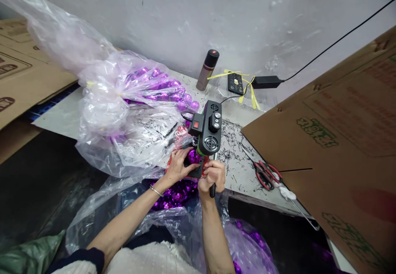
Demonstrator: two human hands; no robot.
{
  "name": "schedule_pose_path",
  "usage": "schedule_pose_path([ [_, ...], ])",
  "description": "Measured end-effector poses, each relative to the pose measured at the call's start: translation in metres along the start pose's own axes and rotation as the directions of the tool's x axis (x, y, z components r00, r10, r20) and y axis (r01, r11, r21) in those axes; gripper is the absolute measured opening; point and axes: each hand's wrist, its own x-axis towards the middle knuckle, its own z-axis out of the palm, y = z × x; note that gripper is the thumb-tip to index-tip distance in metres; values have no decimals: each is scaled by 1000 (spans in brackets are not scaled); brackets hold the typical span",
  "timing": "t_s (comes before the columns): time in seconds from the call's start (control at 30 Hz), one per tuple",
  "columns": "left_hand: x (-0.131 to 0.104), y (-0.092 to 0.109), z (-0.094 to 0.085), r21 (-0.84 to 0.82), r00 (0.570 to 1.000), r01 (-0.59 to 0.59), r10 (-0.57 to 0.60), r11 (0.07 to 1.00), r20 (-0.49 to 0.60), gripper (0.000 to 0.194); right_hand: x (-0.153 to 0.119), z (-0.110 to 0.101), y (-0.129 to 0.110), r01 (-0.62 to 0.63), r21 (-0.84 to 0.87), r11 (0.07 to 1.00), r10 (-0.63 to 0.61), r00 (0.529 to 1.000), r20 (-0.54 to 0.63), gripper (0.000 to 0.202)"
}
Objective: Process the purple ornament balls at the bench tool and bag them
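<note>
A small black bench machine with round vents and a red switch stands near the table's front edge. It looks like a mini drill press, though its tool tip is hidden. My left hand holds a shiny purple bauble between thumb and fingers, under the machine's head and over its dark base. Wrapped round the machine's black-ended lever is my right hand. A heap of purple faceted baubles lies in clear plastic just below my left wrist.
Clear bags with purple baubles cover the left of the table. Black shavings litter its top. Red-handled scissors lie right, against a big carton. A dark bottle, a phone-like slab and a power adapter are behind.
</note>
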Motion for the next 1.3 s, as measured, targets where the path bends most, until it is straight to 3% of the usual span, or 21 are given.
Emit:
schedule_pose_path([
  [0.43, 0, 0, 1, -36, 999, -19, 18, 999, -29, 59, -4, 4, 6, 39, -2, 999, -39, 998, -43, 37],
  [0.63, -1, -5, 8, -43, 998, -39, 37, 998, -57, 60, -4, 3, 9, 145, 2, 989, -145, 989, 36, 34],
  [0.73, 2, -6, 8, -60, 997, -51, 47, 997, -64, 63, 11, 0, -6, 14, 2, 1000, -14, 1000, 5, 38],
  [0.87, 1, -2, 0, -84, 999, -38, 37, 996, -8, 63, 40, -8, -32, -136, -18, 991, 137, 988, 65, 40],
  [1.0, -17, 8, -23, -166, 993, -57, 73, 984, 91, 67, 52, -14, -42, -229, -31, 973, 231, 968, 95, 40],
  [1.07, -25, 10, -42, -190, 986, -51, 80, 980, 144, 76, 48, -14, -40, -203, -37, 978, 206, 973, 100, 41],
  [1.13, -21, 5, -68, -146, 987, 9, 15, 989, 160, 70, 42, -13, -37, -161, -48, 986, 165, 981, 105, 41],
  [1.2, -1, -6, -100, -3, 985, 145, -144, 989, 100, 49, 36, -12, -33, -128, -50, 991, 133, 986, 105, 41],
  [1.3, 42, -30, -153, 251, 927, 374, -362, 893, -96, 48, 33, -11, -30, -105, -21, 994, 106, 990, 96, 38],
])
